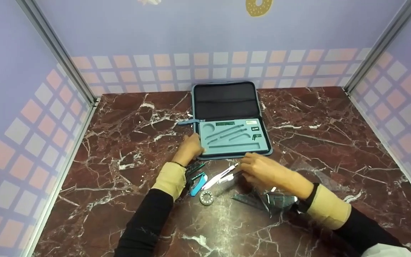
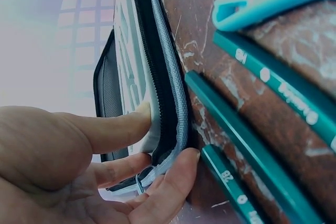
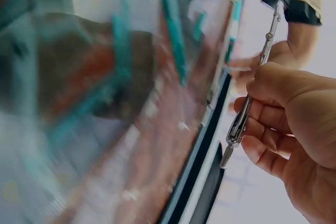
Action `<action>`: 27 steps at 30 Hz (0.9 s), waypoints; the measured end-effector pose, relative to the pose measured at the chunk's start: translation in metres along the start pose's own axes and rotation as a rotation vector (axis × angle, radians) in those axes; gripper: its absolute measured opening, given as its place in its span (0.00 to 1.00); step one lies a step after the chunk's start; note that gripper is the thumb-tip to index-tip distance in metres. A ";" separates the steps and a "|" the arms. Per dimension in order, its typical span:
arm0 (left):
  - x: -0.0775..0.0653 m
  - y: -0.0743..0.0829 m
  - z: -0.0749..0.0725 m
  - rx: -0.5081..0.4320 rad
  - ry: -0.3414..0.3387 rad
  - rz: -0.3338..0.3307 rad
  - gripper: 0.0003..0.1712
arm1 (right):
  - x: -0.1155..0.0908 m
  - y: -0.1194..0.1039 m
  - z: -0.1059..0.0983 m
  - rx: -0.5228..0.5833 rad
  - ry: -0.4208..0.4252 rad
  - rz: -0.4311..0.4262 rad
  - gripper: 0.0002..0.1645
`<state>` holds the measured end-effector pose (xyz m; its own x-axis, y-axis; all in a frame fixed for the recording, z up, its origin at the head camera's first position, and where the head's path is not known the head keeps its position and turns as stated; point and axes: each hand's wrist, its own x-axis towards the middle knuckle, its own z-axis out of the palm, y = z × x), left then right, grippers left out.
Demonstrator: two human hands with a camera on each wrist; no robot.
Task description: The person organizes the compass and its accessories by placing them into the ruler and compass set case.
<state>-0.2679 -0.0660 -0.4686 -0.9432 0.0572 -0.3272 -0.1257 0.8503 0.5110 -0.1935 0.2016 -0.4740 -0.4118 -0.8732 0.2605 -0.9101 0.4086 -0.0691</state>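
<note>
An open zippered case lies on the table, its lid folded back and a pale blue insert with shaped recesses in its base. My left hand grips the case's front left corner; in the left wrist view the thumb presses the insert and the fingers hold the zippered edge. Near the case's front right edge, my right hand pinches a silver drawing compass between thumb and fingers, plain in the right wrist view. Green pencils lie beside the left hand.
Before the case lie a blue-handled item, a round metallic-looking item and a shiny white strip. Clear set squares lie beneath the right forearm. Patterned walls enclose the marbled table.
</note>
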 end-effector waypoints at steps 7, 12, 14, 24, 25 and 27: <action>-0.001 0.000 0.000 0.030 0.013 0.022 0.29 | 0.002 0.017 -0.031 0.103 0.067 0.065 0.16; -0.001 0.001 0.000 0.041 0.006 0.006 0.28 | 0.006 0.032 -0.048 0.110 0.119 0.073 0.13; 0.000 0.001 0.000 0.035 0.003 0.006 0.29 | 0.008 0.037 -0.052 0.117 0.141 0.067 0.12; -0.003 0.001 0.001 0.024 0.014 0.008 0.29 | 0.016 0.054 -0.065 0.144 0.172 0.067 0.11; -0.003 0.001 0.001 0.024 0.016 0.009 0.28 | 0.018 0.055 -0.067 0.144 0.173 0.068 0.11; -0.003 0.001 0.001 0.023 0.012 0.011 0.28 | 0.020 0.056 -0.069 0.146 0.178 0.075 0.11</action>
<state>-0.2654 -0.0647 -0.4679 -0.9481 0.0604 -0.3123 -0.1085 0.8615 0.4960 -0.2497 0.2256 -0.4067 -0.4755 -0.7761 0.4142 -0.8797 0.4164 -0.2295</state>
